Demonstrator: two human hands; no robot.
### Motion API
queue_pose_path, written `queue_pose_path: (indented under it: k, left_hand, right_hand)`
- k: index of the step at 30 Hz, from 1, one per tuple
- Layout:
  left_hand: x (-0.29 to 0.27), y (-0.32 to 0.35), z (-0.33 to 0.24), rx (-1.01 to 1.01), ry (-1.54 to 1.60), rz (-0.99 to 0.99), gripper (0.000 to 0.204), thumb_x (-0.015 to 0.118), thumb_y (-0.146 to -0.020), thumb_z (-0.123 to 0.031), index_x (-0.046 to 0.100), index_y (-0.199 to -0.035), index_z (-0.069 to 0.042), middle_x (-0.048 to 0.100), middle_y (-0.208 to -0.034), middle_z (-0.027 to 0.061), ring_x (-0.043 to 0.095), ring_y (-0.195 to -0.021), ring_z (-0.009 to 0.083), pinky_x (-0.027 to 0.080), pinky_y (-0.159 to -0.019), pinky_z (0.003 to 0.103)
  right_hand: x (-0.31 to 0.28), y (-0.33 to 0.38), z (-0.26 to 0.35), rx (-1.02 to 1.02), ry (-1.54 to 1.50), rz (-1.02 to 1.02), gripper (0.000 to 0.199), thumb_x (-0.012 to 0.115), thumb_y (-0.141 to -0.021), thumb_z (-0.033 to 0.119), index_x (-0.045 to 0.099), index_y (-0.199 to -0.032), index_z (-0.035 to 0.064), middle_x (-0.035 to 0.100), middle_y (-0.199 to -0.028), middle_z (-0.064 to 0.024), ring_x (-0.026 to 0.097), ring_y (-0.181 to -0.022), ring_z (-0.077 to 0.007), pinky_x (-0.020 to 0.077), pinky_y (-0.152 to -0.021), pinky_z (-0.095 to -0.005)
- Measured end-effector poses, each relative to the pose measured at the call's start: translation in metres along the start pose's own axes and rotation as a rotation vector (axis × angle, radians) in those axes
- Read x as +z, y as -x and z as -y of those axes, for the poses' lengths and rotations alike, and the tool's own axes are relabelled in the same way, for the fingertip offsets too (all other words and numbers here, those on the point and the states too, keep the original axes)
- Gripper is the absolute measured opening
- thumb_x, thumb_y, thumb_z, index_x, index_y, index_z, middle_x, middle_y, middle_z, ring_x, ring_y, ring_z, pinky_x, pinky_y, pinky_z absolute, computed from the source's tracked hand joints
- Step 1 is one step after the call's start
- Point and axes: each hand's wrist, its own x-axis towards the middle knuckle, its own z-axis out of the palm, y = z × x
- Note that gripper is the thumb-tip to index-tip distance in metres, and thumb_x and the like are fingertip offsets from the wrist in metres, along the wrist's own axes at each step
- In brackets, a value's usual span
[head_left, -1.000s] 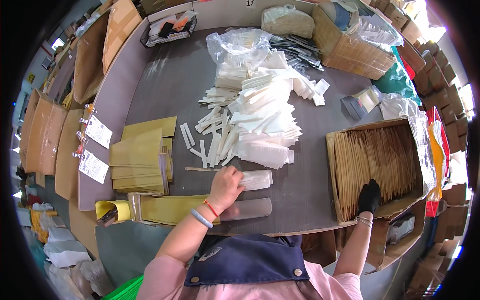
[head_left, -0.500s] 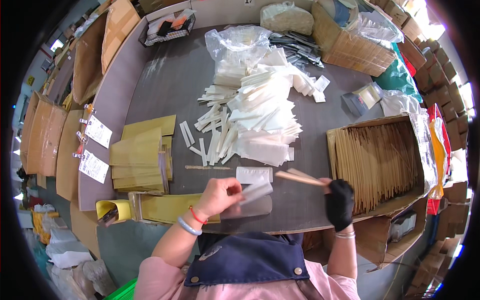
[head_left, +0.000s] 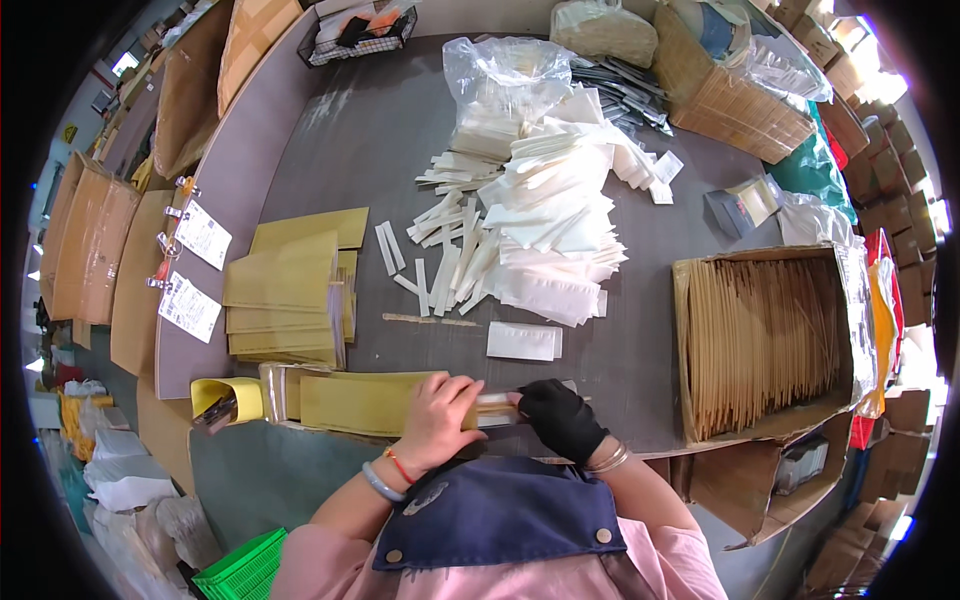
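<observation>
Close to the table's front edge, my bare left hand (head_left: 440, 415) presses down at one end of a clear plastic sleeve (head_left: 493, 420). Flat tan strips (head_left: 494, 402) lie along the sleeve between my hands; how far they sit inside it I cannot tell. My black-gloved right hand (head_left: 558, 420) grips the other end of the strips, its fingertips partly hidden. Just beyond, a small white packet (head_left: 524, 341) lies flat. Yellow card sheets (head_left: 355, 402) stretch out left of my left hand.
A heap of white paper packets (head_left: 555, 220) fills the table's middle. An open carton (head_left: 685, 350) packed with upright tan strips stands at the right. Yellow sheets (head_left: 285, 290) are stacked at the left, beside clipped papers (head_left: 190, 305). A wire basket (head_left: 360, 45) sits far left.
My right hand has come left from beside the carton, bringing the tan strips to the clear sleeve. My left hand has lowered with the sleeve and flattened. The view has shifted slightly.
</observation>
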Motion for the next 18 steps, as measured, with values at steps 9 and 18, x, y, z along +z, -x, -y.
queue_pose_path:
  k: [9, 18]
  left_hand:
    - [0.007, -0.013, 0.001, 0.062, -0.065, -0.014, 0.071, 0.087, -0.059, -0.021, 0.061, -0.122, -0.003, 0.057, -0.119, 0.0074, 0.051, -0.111, 0.0293, 0.041, -0.098, 0.043]
    - [-0.043, -0.035, 0.0, 0.243, -0.277, 0.367, 0.033, 0.074, -0.064, -0.018, 0.067, -0.096, -0.018, 0.055, -0.104, 0.0089, 0.053, -0.101, 0.0304, 0.044, -0.084, 0.044]
  right_hand:
    - [0.033, -0.003, 0.017, 0.361, -0.291, -0.056, 0.028, 0.072, -0.082, 0.014, 0.061, -0.107, 0.0067, 0.063, -0.101, -0.0155, 0.062, -0.092, -0.0386, 0.0518, -0.08, -0.0427]
    - [-0.024, -0.012, 0.021, 0.081, 0.341, 0.154, 0.061, 0.084, -0.065, 0.038, 0.058, -0.115, 0.0128, 0.06, -0.111, -0.0096, 0.056, -0.109, -0.0285, 0.0403, -0.092, -0.0438]
